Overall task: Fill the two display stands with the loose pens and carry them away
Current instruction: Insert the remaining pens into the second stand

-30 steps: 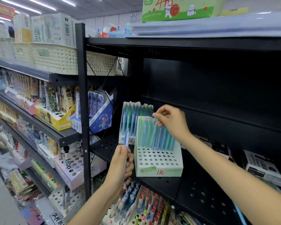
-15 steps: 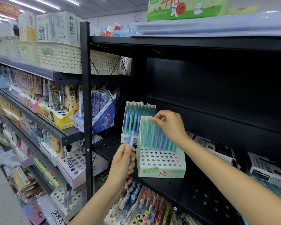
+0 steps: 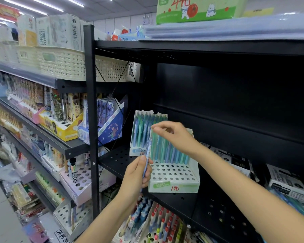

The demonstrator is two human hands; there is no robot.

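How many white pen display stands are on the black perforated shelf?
2. The front stand is near the shelf edge, partly filled; the rear stand stands behind it to the left, full of pens.

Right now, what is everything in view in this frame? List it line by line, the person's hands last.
front display stand: one, white with holes, on black shelf, back rows filled.
rear display stand: one, white, behind-left of it, full of blue-green pens.
loose pen: one, blue, upright beside the front stand.
woven baskets: several, cream, upper left shelf.
yellow box: one, left shelf.
blue box: one, beside the black post.
left hand: grips the loose pen.
right hand: fingertips at the front stand's pen tops.
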